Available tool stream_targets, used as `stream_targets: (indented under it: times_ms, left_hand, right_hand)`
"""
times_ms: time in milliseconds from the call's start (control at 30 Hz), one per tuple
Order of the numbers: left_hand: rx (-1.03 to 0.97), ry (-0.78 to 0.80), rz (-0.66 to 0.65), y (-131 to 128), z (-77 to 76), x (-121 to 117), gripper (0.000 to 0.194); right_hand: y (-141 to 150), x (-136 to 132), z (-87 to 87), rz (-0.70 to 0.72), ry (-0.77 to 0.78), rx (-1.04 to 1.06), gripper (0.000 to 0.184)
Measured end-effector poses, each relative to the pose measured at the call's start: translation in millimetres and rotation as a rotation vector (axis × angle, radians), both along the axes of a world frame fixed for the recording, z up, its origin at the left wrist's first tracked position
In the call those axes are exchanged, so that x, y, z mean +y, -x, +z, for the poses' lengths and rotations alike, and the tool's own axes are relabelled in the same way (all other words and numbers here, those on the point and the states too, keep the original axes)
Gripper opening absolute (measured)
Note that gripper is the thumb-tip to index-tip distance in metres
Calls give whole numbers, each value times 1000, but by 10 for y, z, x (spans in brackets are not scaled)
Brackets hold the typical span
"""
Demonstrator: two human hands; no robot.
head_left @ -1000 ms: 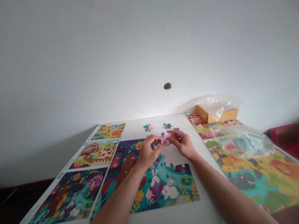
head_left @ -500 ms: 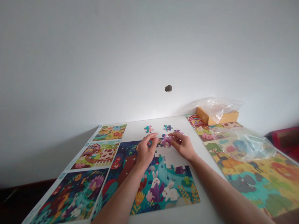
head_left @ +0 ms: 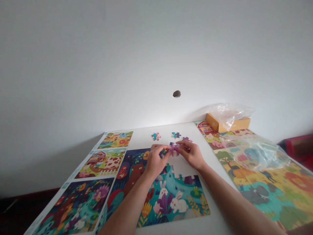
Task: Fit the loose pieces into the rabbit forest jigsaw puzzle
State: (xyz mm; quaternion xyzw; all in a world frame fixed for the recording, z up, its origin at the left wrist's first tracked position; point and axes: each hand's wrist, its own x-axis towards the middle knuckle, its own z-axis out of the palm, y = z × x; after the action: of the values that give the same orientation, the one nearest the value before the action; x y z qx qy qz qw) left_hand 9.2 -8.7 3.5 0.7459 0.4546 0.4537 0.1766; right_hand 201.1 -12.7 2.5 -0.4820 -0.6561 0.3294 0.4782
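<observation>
I see both hands, left and right, pinched shut on a purple piece above the puzzle gap; pressed askew, its tabs could bend.

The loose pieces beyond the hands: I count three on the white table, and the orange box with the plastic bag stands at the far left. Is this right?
Not quite. The head view shows three loose pieces on the table beyond the hands, but the orange box with the plastic bag stands at the far right, not the far left.
</observation>
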Motion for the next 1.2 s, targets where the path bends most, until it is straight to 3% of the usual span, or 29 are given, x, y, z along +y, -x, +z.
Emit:
stream_targets:
  times_ms: [433, 1000, 1200]
  left_hand:
    - [167, -105, 21, 10, 16, -19, 21]
    - [156, -104, 45, 12, 46, -43, 20]
    - [180, -194, -43, 8, 55, -36, 11]
  right_hand:
    - [2, 0, -17, -7, -3, 45, 29]
    - [22, 23, -48, -2, -23, 22, 29]
    - [18, 8, -24, -10, -22, 6, 28]
